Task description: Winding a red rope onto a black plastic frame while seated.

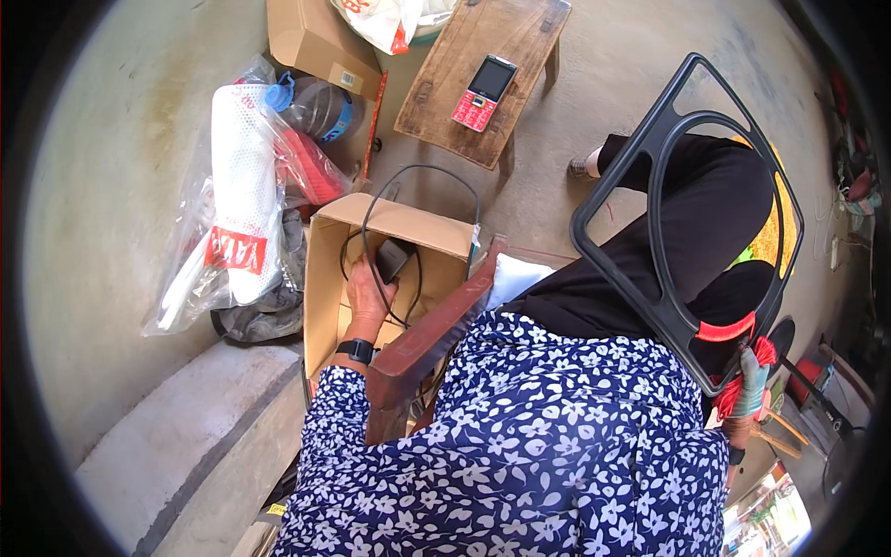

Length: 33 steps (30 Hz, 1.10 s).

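Observation:
My left hand (368, 299), with a black wristband, reaches into an open cardboard box (325, 269). Its fingers are closed on a small black block that looks like a power adapter (393, 259). A thin black cable (371, 218) loops up over the box rim. On the right side, my right hand (750, 395) is closed around a bundle of red cord (763, 353); greyish-green material partly covers its fingers. Beside that hand, a black frame (603, 243) with an oval inner ring and a red grip (727, 329) stands tilted over my legs.
A reddish-brown wooden armrest (432, 327) lies beside my left forearm. Ahead stands a wooden stool (436, 88) bearing a red and black mobile phone (484, 91). Plastic-wrapped white mesh material (243, 167), a large bottle (320, 107) and another cardboard box (316, 42) sit along the left wall.

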Tool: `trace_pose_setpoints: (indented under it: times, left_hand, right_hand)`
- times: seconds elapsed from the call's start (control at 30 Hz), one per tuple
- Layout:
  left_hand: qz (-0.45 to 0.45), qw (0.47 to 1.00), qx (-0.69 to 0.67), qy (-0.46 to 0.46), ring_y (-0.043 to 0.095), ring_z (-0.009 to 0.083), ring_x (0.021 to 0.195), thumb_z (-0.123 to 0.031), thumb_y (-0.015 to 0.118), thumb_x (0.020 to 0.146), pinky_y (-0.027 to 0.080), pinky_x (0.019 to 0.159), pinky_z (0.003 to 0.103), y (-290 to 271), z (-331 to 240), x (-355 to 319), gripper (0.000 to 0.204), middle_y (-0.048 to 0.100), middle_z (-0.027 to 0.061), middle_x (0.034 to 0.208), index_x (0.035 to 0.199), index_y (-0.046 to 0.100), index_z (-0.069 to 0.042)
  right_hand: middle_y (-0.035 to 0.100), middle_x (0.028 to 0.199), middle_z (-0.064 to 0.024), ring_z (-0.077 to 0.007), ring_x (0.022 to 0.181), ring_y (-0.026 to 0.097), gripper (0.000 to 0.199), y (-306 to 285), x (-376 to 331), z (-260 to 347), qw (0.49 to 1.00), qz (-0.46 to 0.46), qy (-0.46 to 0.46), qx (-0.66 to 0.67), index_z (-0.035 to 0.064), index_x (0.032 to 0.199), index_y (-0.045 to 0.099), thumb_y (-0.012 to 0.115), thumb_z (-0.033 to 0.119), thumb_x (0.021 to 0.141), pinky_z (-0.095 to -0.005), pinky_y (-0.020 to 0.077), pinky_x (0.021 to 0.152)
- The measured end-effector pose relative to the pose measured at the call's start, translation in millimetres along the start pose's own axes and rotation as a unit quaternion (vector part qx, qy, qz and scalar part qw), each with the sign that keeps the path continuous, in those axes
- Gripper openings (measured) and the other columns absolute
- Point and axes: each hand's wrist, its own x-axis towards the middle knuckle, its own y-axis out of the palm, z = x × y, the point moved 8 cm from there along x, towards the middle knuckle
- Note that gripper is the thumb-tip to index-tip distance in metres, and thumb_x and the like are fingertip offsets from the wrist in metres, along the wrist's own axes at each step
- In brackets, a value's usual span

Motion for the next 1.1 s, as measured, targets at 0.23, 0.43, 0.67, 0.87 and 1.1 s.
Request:
trace_pose_setpoints:
  times: [0.23,0.43,0.67,0.87,1.1]
  left_hand:
    - [0.16,0.941,-0.287,-0.076,0.06,0.0228,0.098,-0.009,0.077,0.065,0.047,0.086,0.031,-7.0,15.8,-2.0,0.061,0.062,0.0133,0.107,0.118,0.048,0.003]
    - [0.353,0.728,-0.564,-0.164,0.061,0.013,0.092,-0.012,0.072,0.076,0.05,0.078,0.025,8.4,32.8,-24.7,0.054,0.061,0.0073,0.104,0.121,0.047,0.003]
    - [0.267,0.612,-0.666,-0.331,0.066,0.0155,0.078,-0.028,0.064,0.084,0.054,0.069,0.027,25.5,79.1,-53.3,0.037,0.068,0.009,0.094,0.109,0.061,-0.001]
    - [0.275,0.634,-0.671,-0.268,0.066,0.0204,0.077,-0.042,0.051,0.089,0.055,0.067,0.029,33.7,93.9,-54.2,0.052,0.066,0.0152,0.095,0.112,0.057,0.003]
    - [0.307,0.57,-0.734,-0.206,0.065,0.0253,0.082,-0.051,0.046,0.088,0.055,0.066,0.033,50.2,79.8,-58.6,0.07,0.058,0.0223,0.111,0.128,0.042,0.005]
  right_hand:
    - [0.058,0.071,0.0017,-0.006,0.057,0.051,0.018,2.6,0.4,2.6,1.0,0.028,0.004,-0.013,0.0058,0.095,0.059,0.068,0.015,0.081,-0.0189,0.0385,0.052]
    - [0.059,0.073,0.0019,-0.0067,0.059,0.053,0.019,12.8,-7.6,9.1,1.0,-0.004,0.012,0.019,0.0067,0.096,0.059,0.068,0.015,0.081,-0.0196,0.0402,0.052]
    - [0.059,0.073,0.0012,-0.0072,0.058,0.054,0.022,4.4,1.4,2.9,1.0,0.026,0.009,0.0,0.0058,0.096,0.06,0.069,0.018,0.08,-0.0204,0.0408,0.052]
    - [0.057,0.066,0.0002,-0.0078,0.051,0.051,0.022,8.8,-0.8,8.8,0.999,0.024,-0.015,-0.015,0.0036,0.094,0.061,0.068,0.019,0.081,-0.0206,0.0389,0.049]
    - [0.056,0.065,-0.0003,-0.0084,0.051,0.051,0.026,14.8,-5.0,13.7,1.0,0.011,-0.014,-0.008,0.0024,0.097,0.06,0.068,0.021,0.081,-0.021,0.0385,0.048]
